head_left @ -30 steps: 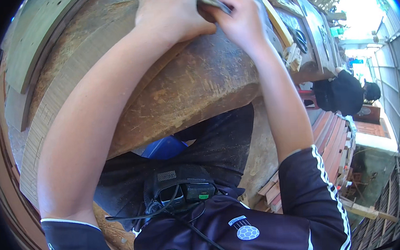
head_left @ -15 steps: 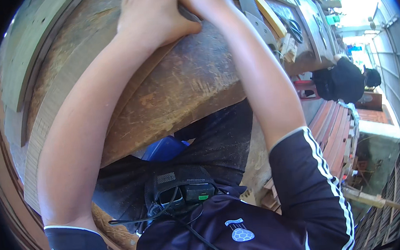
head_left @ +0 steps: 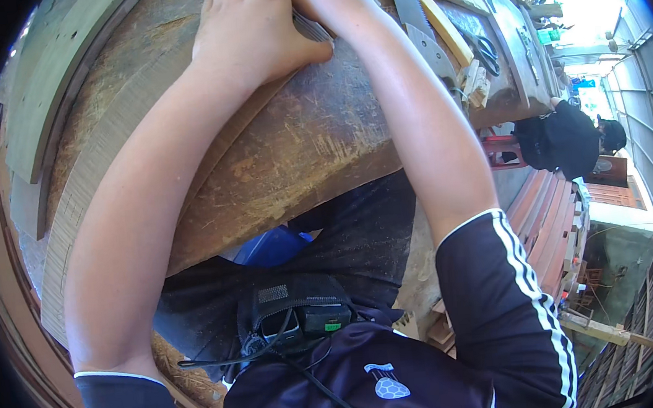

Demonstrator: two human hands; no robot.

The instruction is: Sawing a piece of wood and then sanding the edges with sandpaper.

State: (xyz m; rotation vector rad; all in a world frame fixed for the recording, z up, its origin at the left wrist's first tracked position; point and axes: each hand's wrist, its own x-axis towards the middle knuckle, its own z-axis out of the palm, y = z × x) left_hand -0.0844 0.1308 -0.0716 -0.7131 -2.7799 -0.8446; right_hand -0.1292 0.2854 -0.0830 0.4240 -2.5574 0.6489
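Observation:
My left hand lies over a long curved grey-brown wooden board, with its thumb stretched along the near edge and its fingers over the top. Close beside it, at the upper edge of the view, is my right hand. Its fingers are mostly cut off and hidden, so what it holds does not show. A thin-lined edge of wood shows between the two hands. The board passes beneath my left forearm and rests on a scuffed brown wooden workbench.
Right of my right arm lie a handsaw, wood strips and black-handled scissors. Curved planks lie at the left. Reddish timber is stacked at the right, near a person in dark clothes. A blue object sits under the bench.
Both hands stay close together at the top with only a slight shift. More of the lined wood edge shows beside my left thumb. The view has moved a little.

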